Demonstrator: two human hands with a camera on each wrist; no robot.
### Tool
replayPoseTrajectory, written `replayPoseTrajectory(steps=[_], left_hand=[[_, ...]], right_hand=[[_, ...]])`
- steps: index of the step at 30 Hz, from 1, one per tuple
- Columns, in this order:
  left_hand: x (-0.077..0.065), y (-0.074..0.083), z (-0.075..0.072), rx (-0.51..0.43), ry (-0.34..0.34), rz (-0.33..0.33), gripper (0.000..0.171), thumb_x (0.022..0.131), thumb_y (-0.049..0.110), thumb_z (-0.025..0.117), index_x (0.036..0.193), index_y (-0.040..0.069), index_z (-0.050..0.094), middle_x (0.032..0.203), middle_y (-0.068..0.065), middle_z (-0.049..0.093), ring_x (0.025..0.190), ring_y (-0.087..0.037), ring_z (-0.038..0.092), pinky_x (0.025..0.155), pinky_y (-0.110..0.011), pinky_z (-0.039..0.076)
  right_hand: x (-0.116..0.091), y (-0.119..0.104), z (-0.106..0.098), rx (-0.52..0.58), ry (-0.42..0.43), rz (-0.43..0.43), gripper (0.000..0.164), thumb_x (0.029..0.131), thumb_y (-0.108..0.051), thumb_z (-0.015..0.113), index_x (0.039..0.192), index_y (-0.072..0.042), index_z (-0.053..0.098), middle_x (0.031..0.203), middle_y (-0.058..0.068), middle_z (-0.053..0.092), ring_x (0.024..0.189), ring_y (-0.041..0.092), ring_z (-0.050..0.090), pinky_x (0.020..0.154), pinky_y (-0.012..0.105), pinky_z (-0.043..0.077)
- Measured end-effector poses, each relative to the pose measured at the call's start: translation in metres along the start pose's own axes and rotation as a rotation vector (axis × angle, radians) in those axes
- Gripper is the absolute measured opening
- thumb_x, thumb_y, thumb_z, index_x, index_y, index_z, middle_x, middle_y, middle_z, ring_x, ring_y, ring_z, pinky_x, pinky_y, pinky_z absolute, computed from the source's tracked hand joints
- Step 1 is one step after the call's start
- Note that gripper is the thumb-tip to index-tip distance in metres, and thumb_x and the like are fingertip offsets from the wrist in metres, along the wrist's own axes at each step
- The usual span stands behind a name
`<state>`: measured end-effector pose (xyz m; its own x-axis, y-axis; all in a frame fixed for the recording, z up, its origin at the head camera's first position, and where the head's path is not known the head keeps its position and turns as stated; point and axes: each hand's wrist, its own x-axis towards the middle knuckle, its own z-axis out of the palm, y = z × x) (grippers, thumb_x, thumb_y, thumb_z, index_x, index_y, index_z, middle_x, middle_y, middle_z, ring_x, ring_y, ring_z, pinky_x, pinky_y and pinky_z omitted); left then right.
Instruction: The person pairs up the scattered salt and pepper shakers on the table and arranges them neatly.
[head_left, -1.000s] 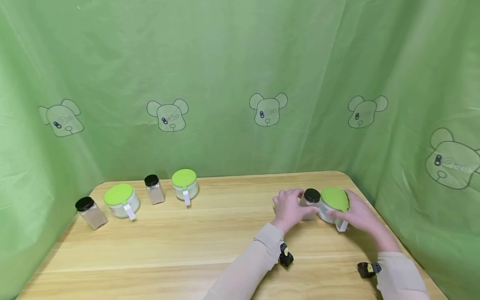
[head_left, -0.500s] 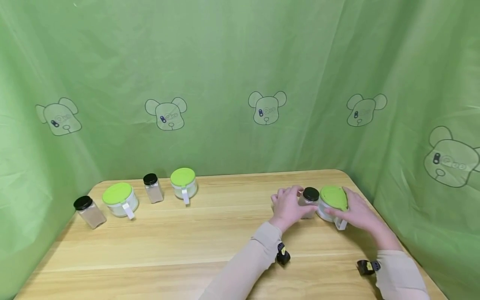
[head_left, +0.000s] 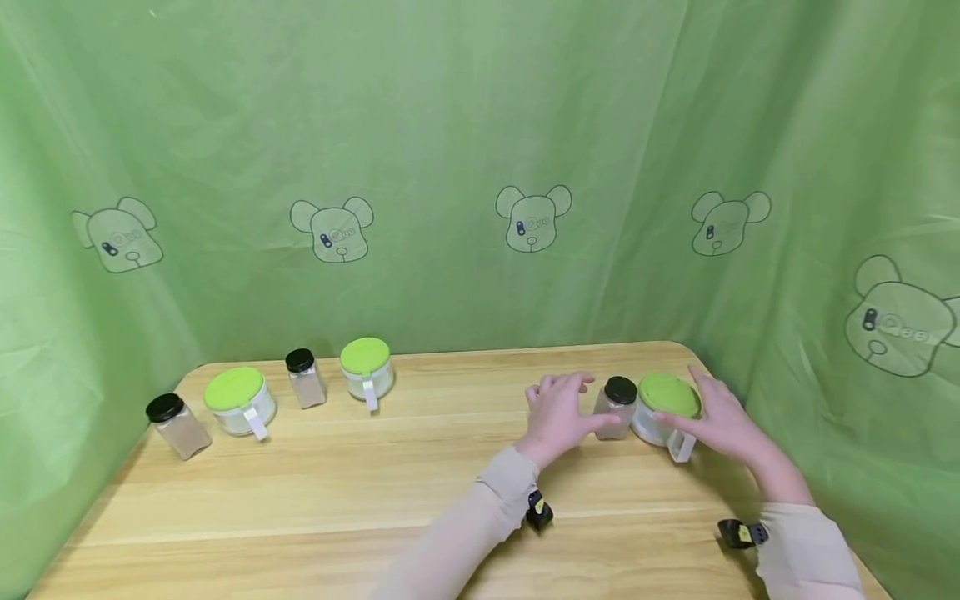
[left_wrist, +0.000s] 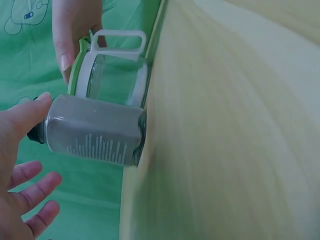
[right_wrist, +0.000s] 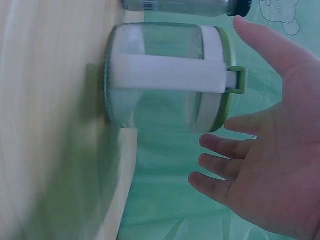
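Observation:
At the table's right side a square spice jar (head_left: 616,412) with a black lid stands upright beside a round glass seasoning pot (head_left: 651,423) with a green lid and white handle. My left hand (head_left: 558,417) is spread just left of the spice jar, thumb near its front and fingers apart from it. My right hand (head_left: 723,423) is spread around the right side of the seasoning pot, its thumb in front of the green lid. In the right wrist view the fingers (right_wrist: 220,187) lie loose near the lid, the white handle (right_wrist: 170,74) facing the camera.
On the left of the wooden table (head_left: 420,483) stand another spice jar (head_left: 186,432), a seasoning pot (head_left: 243,408), a smaller-looking spice jar (head_left: 308,385) and a further seasoning pot (head_left: 373,379). A green curtain (head_left: 435,125) with bear-head prints hangs behind and at both sides.
My left hand has let go of the spice jar and moved left. My right hand's fingers have loosened from the seasoning pot and drawn slightly right. Both containers stay in place.

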<state>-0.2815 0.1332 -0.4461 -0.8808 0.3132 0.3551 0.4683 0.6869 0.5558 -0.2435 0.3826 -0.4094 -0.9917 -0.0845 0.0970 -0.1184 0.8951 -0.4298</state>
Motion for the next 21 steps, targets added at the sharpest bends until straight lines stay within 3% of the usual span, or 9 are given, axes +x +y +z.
replayPoseTrajectory(steps=[6, 21], left_hand=[[-0.008, -0.008, -0.012, 0.099, -0.008, 0.09, 0.064, 0.079, 0.066, 0.066, 0.13, 0.028, 0.055, 0.128, 0.013, 0.063, 0.117, -0.013, 0.052, 0.096, -0.036, 0.031], [-0.032, -0.032, -0.048, 0.332, -0.082, 0.354, 0.046, 0.092, 0.061, 0.052, 0.123, 0.028, 0.06, 0.121, 0.01, 0.065, 0.114, -0.012, 0.055, 0.1, -0.039, 0.04]], right_hand=[[-0.002, -0.002, -0.005, -0.006, 0.017, -0.026, 0.104, 0.085, -0.047, 0.07, 0.151, 0.009, 0.012, 0.146, 0.046, 0.02, 0.128, 0.064, 0.026, 0.097, 0.078, 0.025], [-0.008, -0.014, -0.015, -0.055, 0.115, -0.076, 0.078, 0.09, -0.046, 0.065, 0.143, 0.005, 0.038, 0.14, 0.037, 0.04, 0.122, 0.057, 0.041, 0.096, 0.075, 0.031]])
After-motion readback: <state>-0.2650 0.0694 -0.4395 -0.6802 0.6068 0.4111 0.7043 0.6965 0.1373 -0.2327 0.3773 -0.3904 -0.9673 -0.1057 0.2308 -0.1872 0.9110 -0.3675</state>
